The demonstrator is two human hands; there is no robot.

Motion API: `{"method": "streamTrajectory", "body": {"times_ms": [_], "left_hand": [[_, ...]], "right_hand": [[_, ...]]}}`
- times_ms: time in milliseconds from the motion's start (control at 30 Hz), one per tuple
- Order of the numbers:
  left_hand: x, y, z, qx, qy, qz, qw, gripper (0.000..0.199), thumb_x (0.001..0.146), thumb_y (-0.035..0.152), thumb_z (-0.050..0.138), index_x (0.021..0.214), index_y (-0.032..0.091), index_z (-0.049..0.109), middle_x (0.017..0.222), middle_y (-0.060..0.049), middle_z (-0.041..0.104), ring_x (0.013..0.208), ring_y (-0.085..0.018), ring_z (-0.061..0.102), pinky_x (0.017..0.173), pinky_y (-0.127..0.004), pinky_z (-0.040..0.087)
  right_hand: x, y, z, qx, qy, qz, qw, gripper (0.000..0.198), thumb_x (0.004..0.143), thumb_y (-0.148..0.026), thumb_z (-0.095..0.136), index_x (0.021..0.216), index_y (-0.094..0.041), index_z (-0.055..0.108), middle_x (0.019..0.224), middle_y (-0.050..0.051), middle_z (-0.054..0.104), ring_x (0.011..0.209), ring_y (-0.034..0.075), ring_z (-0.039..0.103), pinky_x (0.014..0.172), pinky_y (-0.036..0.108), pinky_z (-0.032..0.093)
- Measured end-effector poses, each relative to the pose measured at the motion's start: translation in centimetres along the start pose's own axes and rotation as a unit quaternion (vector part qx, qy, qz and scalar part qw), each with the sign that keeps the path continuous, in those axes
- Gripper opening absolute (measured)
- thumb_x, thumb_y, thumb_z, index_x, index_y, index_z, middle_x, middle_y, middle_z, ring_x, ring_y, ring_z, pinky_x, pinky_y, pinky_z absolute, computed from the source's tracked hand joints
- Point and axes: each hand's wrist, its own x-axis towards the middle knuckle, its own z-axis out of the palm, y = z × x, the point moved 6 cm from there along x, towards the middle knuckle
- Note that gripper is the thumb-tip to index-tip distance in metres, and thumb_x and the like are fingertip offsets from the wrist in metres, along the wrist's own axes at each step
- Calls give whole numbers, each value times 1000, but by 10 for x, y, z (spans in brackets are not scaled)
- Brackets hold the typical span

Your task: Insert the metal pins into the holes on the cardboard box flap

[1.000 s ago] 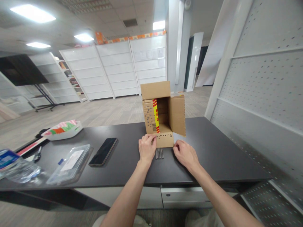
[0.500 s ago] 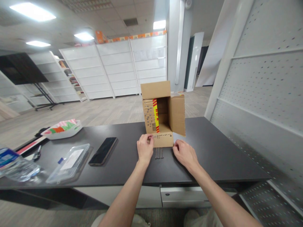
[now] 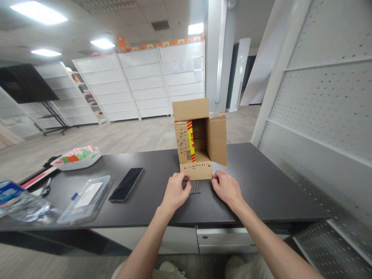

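An open cardboard box (image 3: pixel 219 143) stands on the dark table, its mouth facing me. Its lower front flap (image 3: pixel 200 174) bears a row of small holes, with a few metal heads at the left and one at the right end. Below the flap lie several long thin nails or screws (image 3: pixel 195 186), side by side. My left hand (image 3: pixel 176 190) is at their left end, thumb and index finger apart, nothing visible between them. At the flap's right corner my right hand (image 3: pixel 227 187) has curled fingers and appears to pinch the edge. More metal heads dot the box's left flap (image 3: pixel 181 141).
On the left of the table (image 3: pixel 270 182) lie a phone (image 3: pixel 127 185), a clear plastic case (image 3: pixel 87 197), a water bottle (image 3: pixel 21 203) and a white basket (image 3: pixel 83 164) of colourful items. A perforated white panel (image 3: pixel 325 104) rises at the right.
My left hand has moved down from the flap's upper left to the nails or screws, its fingers spreading. Another metal head shows at the flap's left end. My right hand stays put.
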Motion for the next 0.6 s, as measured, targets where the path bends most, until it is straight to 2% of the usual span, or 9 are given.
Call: {"method": "streamTrajectory", "body": {"times_ms": [167,600], "left_hand": [[-15,1,0,27,-59,23,998,19,83,16,54,101,22,59,107,-4,69,108,-23,59,92,-39,43],[-19,9,4,53,-93,48,993,25,78,18,56,102,23,56,113,-5,67,111,-24,57,95,-39,40]], "right_hand": [[0,1,1,2,-3,0,1000,20,92,-22,44,84,-21,62,91,3,68,76,17,60,63,29,28],[0,2,2,11,2,2,1000,19,92,-22,44,83,-21,61,90,3,68,75,17,59,63,29,28]]}}
